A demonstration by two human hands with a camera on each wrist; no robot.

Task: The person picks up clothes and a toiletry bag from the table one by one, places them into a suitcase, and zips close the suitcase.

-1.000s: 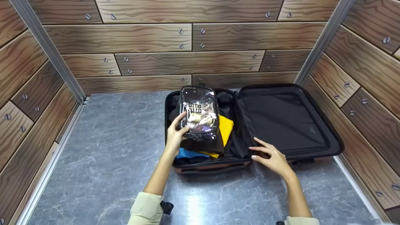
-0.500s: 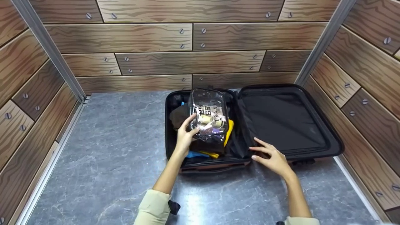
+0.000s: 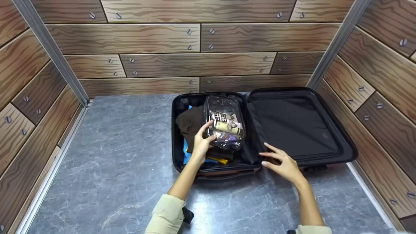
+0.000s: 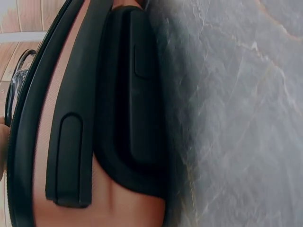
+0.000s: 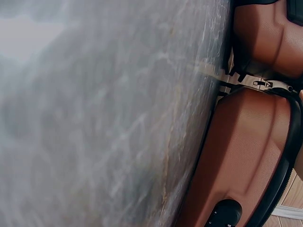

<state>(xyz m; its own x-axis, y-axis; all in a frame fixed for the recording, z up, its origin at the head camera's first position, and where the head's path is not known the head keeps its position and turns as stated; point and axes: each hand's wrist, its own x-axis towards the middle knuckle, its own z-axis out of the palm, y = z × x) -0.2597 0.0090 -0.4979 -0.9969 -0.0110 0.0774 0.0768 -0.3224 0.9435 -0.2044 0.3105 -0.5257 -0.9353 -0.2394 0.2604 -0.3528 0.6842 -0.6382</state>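
A clear toiletry bag (image 3: 227, 107) with black trim and small bottles inside lies tilted over the right part of the packed half of an open suitcase (image 3: 178, 162). My left hand (image 3: 201, 144) grips its left side, thumb and fingers at the edge. Beneath and left of the bag are folded dark brown cloth (image 3: 189, 122), blue cloth (image 3: 185, 152) and a strip of yellow cloth (image 3: 222, 161). My right hand (image 3: 284, 165), fingers spread and loosely bent, is at the front edge where the two suitcase halves meet. The left wrist view shows the suitcase's black carry handle (image 4: 71, 142).
The black-lined suitcase lid (image 3: 295, 126) lies open at the right, close to the wood-patterned side wall (image 3: 370, 94). A grey marbled tabletop (image 3: 123, 146) stretches left and in front. Copper shell (image 5: 251, 146) and a zipper pull (image 5: 265, 84) show in the right wrist view.
My left hand has moved the toiletry bag rightward and slightly toward me, down into the packed half, uncovering more brown cloth and covering the yellow corner. My right hand has stayed put.
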